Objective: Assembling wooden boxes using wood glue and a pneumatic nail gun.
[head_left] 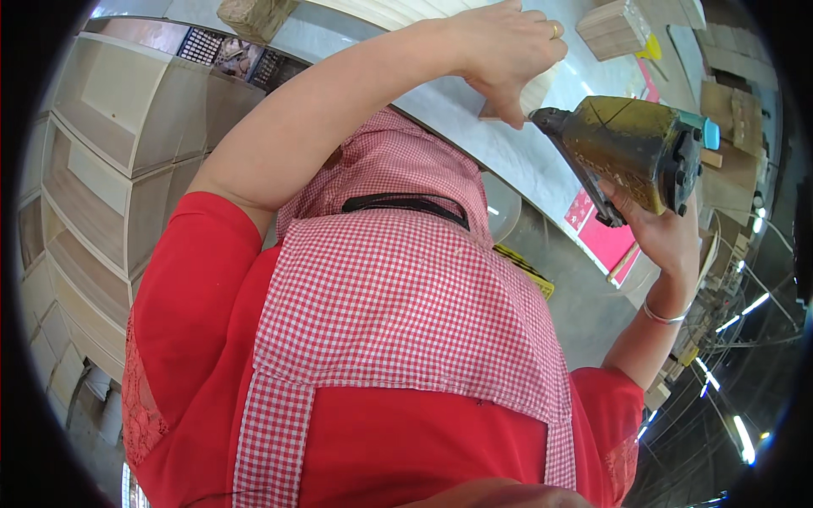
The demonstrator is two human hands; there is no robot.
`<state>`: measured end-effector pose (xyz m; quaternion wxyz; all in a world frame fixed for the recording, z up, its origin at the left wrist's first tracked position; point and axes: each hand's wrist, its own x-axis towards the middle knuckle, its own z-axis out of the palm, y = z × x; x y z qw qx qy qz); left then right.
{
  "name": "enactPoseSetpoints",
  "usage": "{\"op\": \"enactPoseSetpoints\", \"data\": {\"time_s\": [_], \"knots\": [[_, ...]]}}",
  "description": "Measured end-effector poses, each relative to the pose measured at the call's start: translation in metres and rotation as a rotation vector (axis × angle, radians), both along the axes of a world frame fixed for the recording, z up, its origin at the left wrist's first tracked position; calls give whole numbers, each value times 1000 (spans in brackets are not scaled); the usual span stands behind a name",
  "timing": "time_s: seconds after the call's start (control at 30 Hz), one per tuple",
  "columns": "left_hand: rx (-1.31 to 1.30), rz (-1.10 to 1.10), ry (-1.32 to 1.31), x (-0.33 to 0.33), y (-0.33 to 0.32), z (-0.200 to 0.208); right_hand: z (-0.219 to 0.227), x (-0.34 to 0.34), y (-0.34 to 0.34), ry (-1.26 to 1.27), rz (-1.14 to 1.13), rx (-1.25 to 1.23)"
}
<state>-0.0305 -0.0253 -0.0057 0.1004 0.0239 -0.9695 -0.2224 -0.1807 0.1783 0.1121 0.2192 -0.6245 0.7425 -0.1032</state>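
Observation:
My left hand (517, 55) reaches over the workbench (461, 106), thumb apart from the curled fingers, gripping a pale wooden piece (540, 89) that it partly covers. A ring is on one of its fingers. In my right hand (656, 224) is a worn, dark olive nail gun (622, 148), its handle largely hidden by the tool body. The gun's narrow nose points left and lies right beside the wooden piece and my left thumb. Whether the nose touches the wood I cannot tell.
Stacked pale wooden boxes (93, 195) stand at the left. Wood blocks (614, 30) and a yellow item (650, 46) sit at the bench's far right. Light wooden boards (381, 13) lie at the far edge. A pink sheet (605, 241) covers the bench's right end.

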Motion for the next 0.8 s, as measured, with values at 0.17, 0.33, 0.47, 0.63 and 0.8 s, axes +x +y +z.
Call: {"op": "enactPoseSetpoints", "data": {"time_s": [0.17, 0.33, 0.47, 0.63, 0.8], "knots": [[-104, 72, 201, -7, 6, -28, -5, -16, -1, -73, -8, -35], [-51, 62, 154, -6, 5, -30, -5, -20, -24, -83, -225, -101], [-40, 60, 148, -7, 3, -31, -10, -29, -33, -138, -250, -83], [-41, 68, 154, -7, 3, -30, -12, -32, -38, -122, -251, -49], [-36, 69, 142, -7, 5, -29, -13, -36, -40, -134, -244, -33]]}}
